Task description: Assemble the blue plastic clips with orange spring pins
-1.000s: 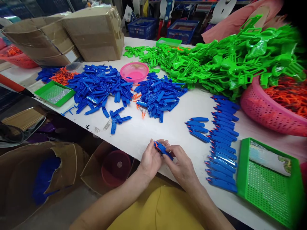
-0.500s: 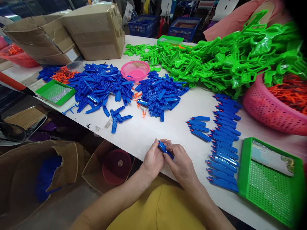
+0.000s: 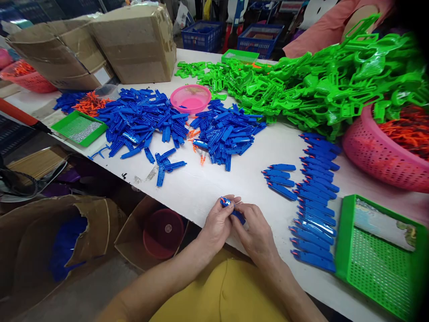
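Near the table's front edge, both hands hold one blue plastic piece (image 3: 238,217) with an orange tip. My left hand (image 3: 216,222) wraps round its tip end, the thumb lying across it. The fingers of my right hand (image 3: 252,227) pinch its other end, hiding part of it. To the right lies a column of similar blue pieces (image 3: 317,210) with orange tips, and a small group of blue pieces (image 3: 280,180) sits beside it. Farther off are two heaps, one of blue plastic parts (image 3: 144,118) and another of blue plastic parts (image 3: 226,134).
A green perforated tray (image 3: 378,268) stands at the right, below a pink basket (image 3: 385,156) of orange parts. Green plastic toy-gun frames (image 3: 301,89) pile up behind. A pink sieve (image 3: 191,98), cardboard box (image 3: 144,49) and small green tray (image 3: 87,141) stand farther left. A co-worker's sleeve (image 3: 318,29) shows behind.
My left thumb has moved over the blue piece, covering more of it. The right fingers have shifted slightly along its end. The view has shifted a little.
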Demonstrator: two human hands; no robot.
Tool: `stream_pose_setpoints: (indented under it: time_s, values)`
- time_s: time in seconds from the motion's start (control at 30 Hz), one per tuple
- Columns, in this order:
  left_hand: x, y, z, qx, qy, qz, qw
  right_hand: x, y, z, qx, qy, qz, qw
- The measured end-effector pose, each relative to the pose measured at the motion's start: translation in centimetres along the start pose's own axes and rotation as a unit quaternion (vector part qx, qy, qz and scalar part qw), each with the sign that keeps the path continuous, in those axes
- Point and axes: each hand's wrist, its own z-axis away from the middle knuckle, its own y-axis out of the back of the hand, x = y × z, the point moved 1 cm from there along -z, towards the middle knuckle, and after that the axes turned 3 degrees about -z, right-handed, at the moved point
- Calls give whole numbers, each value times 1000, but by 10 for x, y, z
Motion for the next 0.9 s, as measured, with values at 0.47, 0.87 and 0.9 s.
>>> stream_pose_setpoints:
  time_s: [0.47, 0.87, 0.9]
  values:
    - [0, -4, 3, 7, 3, 1, 1000, -3, 0, -1, -5, -7, 2, 1000]
    - [0, -4, 9, -7, -29, -23, 999, 1, -2, 3, 0, -78, -60, 995]
    - [1, -4, 10, -20, -32, -23, 999, 2, -1, 3, -4, -111, -90, 990]
